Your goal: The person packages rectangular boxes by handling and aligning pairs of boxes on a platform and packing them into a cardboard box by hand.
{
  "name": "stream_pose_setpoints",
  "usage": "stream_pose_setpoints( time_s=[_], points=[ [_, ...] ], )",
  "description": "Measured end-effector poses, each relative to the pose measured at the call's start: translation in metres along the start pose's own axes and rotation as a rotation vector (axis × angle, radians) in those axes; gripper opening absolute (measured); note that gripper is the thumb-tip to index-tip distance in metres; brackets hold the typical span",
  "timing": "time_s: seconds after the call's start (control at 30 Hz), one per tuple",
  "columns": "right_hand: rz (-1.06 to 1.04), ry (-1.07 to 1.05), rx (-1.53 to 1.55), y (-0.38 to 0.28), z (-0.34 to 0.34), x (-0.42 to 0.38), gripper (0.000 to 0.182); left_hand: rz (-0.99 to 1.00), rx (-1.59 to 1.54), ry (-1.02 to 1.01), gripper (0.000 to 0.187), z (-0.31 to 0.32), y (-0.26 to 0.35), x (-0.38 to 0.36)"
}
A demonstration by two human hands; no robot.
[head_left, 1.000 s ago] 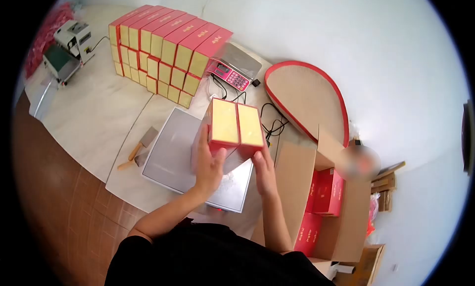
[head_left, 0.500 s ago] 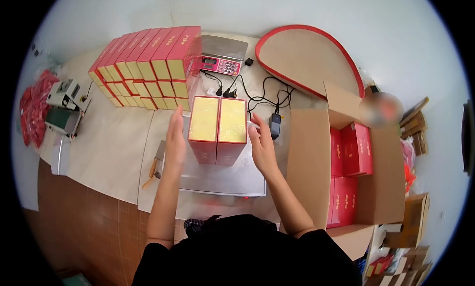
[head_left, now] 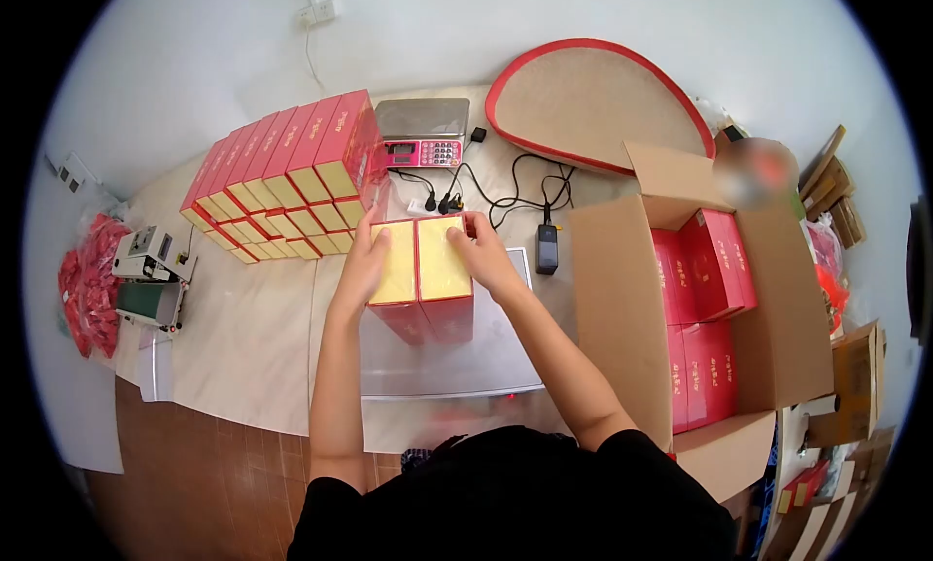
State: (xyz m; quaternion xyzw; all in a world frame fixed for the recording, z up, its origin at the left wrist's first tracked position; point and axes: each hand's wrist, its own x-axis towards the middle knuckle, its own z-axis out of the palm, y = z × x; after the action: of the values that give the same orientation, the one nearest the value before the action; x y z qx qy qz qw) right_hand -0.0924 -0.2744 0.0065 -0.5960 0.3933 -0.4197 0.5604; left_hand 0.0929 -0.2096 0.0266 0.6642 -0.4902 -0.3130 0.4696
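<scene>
Two red boxes with pale yellow ends stand side by side, the left box (head_left: pixel 397 270) touching the right box (head_left: pixel 442 274). Clear film shines on their yellow faces. My left hand (head_left: pixel 362 268) is pressed to the left side, its thumb over the top edge. On the opposite side my right hand (head_left: pixel 486 258) grips the right box, thumb on the yellow face and fingers down the far side. Beneath and in front of the boxes lies a flat metal plate (head_left: pixel 437 372) with a small red light at its front edge.
Stacked red boxes (head_left: pixel 282 158) stand back left, beside a scale (head_left: pixel 424 134). Black cables (head_left: pixel 525 187) run to a power adapter (head_left: pixel 547 250). An open carton (head_left: pixel 622 308) holding red boxes is at right. A red-rimmed tray (head_left: pixel 593 104) leans behind; a small machine (head_left: pixel 151 270) sits left.
Both hands, held apart beside the two boxes half a second ago, have closed in and now grip them from either side. The head view has also shifted.
</scene>
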Motion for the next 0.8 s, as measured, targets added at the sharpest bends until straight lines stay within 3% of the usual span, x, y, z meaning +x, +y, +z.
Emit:
stream_pose_setpoints(
  time_s=[0.17,0.23,0.33,0.8],
  points=[
    [-0.057,0.003,-0.04,0.003,0.0,0.004,0.036,0.019,0.004,0.006,0.042,-0.001,-0.01,0.009],
    [-0.062,0.006,-0.031,0.002,0.0,0.003,0.036,-0.117,-0.208,-0.052,0.038,-0.002,-0.008,0.009],
    [-0.067,0.011,-0.024,0.004,0.0,0.003,0.036,-0.11,-0.311,-0.054,0.034,-0.002,-0.015,0.012],
    [-0.072,0.021,0.019,0.006,0.002,0.004,0.036,-0.118,-0.354,-0.041,0.031,0.001,-0.011,0.011]
  ],
)
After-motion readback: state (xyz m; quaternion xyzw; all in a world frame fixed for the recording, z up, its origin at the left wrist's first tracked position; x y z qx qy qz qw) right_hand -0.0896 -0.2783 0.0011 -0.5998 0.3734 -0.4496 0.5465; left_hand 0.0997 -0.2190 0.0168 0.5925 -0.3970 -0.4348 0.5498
